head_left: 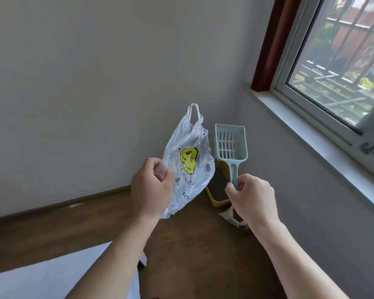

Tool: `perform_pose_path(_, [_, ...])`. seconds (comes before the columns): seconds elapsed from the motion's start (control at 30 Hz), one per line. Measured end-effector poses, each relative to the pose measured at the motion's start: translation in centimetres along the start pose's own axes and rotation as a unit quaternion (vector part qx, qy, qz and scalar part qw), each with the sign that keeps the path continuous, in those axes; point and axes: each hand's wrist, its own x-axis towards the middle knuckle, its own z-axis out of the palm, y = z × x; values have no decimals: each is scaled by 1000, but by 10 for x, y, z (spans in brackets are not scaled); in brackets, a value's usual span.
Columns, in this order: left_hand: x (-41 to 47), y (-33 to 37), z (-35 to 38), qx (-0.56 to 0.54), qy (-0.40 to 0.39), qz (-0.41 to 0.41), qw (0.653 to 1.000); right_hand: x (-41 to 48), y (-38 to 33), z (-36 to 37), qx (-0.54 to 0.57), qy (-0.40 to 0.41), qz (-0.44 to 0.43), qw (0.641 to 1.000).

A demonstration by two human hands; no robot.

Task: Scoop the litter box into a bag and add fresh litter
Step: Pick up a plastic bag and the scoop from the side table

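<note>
The yellow litter box (214, 200) is sitting on the wooden floor (192, 244) in the corner, partly hidden behind the raised scoop (230, 143) and plastic bag (188, 165). The right hand (253, 197) is clamping its fingers round the scoop's handle, and the left hand (151, 188) is pinching the bag. Both are looking empty, so scooping and refilling are likely still waiting.

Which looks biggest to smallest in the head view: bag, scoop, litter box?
1. bag
2. scoop
3. litter box: smallest as seen, but mostly hidden behind both and farther off, so unsure.
</note>
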Motion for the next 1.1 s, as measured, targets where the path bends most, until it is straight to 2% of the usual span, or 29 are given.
perform_pose_path(0.2, [80, -32, 31, 0, -20, -2, 1000, 68, -30, 39, -13, 2, 9, 1000])
perform_pose_path(0.6, [253, -94, 118, -24, -159, 51, 986, 184, -78, 133, -45, 32, 130, 990])
perform_pose_path(0.9, [310, -89, 208, -5, -240, 121, 963, 255, -46, 165, -42, 35, 208, 977])
perform_pose_path(1.1, [339, -94, 283, 16, -280, 109, 954, 315, -9, 185, -22, 32, 227, 973])
